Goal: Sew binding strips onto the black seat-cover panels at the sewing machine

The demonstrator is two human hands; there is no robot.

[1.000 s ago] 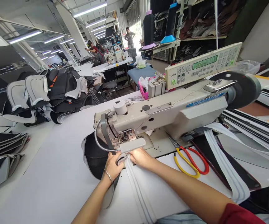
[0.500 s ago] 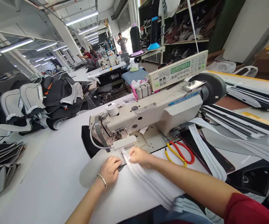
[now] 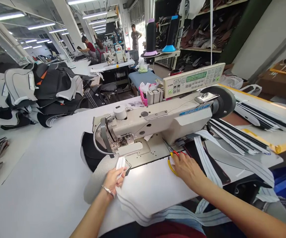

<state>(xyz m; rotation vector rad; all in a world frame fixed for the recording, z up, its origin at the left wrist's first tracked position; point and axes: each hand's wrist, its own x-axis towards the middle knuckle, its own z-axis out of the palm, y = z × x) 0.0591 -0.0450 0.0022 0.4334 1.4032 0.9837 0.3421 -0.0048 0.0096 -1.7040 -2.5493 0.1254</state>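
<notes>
My left hand [image 3: 115, 180] is closed on a white striped webbing strip [image 3: 133, 209], pinching it close to the end. The strip runs down over the table edge onto my lap. Beside that hand, a grey mesh and black fabric piece [image 3: 99, 175] lies at the needle end of the sewing machine [image 3: 158, 122]. My right hand [image 3: 186, 170] is closed over the red and yellow handles of the scissors [image 3: 172, 154]. Their blades still rest on the machine bed, and my fingers hide most of the red handle.
Stacked black and white strips [image 3: 239, 135] lie to the right of the machine, with more striped webbing [image 3: 206, 162] nearby. Heaped fabric pieces [image 3: 56, 89] fill the left side. Two thread cones [image 3: 151, 38] stand behind the control panel [image 3: 195, 81]. Several people are in the background.
My right hand has let go of the webbing and moved right onto the scissors. My left hand, earlier flat on the fabric, now holds the webbing. The view has shifted slightly.
</notes>
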